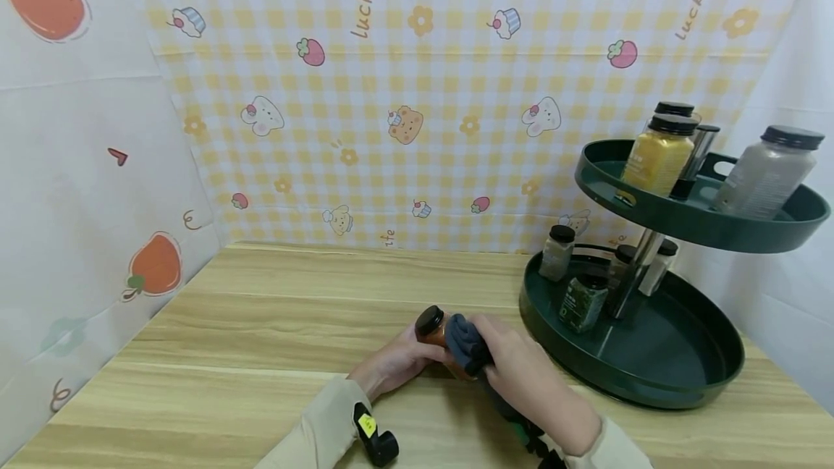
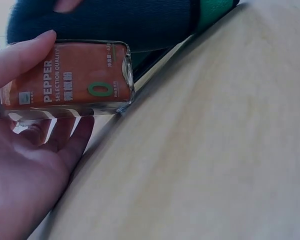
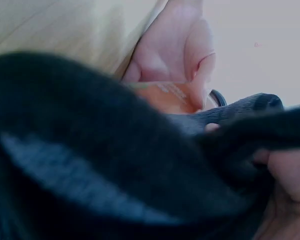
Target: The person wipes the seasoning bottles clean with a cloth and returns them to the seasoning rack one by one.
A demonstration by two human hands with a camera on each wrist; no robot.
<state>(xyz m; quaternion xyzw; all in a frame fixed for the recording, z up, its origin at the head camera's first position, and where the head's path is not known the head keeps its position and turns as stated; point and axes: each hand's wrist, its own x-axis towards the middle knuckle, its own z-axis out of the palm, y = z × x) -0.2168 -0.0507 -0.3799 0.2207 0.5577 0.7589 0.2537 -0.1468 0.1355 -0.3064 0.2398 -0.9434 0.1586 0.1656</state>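
Note:
My left hand (image 1: 396, 362) grips a glass pepper jar (image 2: 85, 75), thumb on one side and fingers beneath. The jar has a black lid (image 1: 428, 320) and an orange-brown label reading PEPPER, and in the head view it is tilted with the lid toward the upper left. A bunched dark blue-grey cloth (image 1: 464, 342) is held by my right hand (image 1: 524, 364) against the jar's right side. The cloth hangs below that hand and fills much of the right wrist view, where it hides part of the jar. A green patch shows on the cloth in the left wrist view.
To the right stands a dark green two-tier round rack (image 1: 691, 389). Its upper tray (image 1: 717, 234) carries a yellow-filled jar (image 1: 658, 158) and a pale jar (image 1: 769, 174), among others. On the lower tray are several small black-lidded jars, one with green contents (image 1: 583, 304). Patterned cloth hangs behind the wooden table (image 1: 260, 324).

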